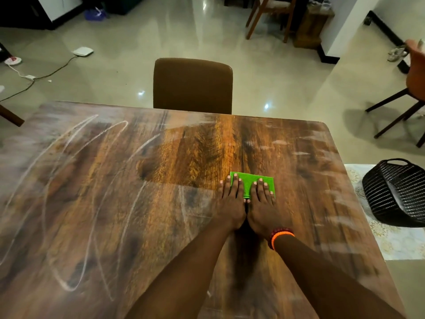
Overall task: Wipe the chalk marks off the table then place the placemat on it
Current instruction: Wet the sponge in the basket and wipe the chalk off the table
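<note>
We see only the far strip of the green cloth [250,180]; the left hand [232,203] and right hand [264,206] cover the rest. The counter [184,146] is cut off at the left and lower edges. Its right side is smeared by blur. The black basket [397,192] is cropped at right.
</note>
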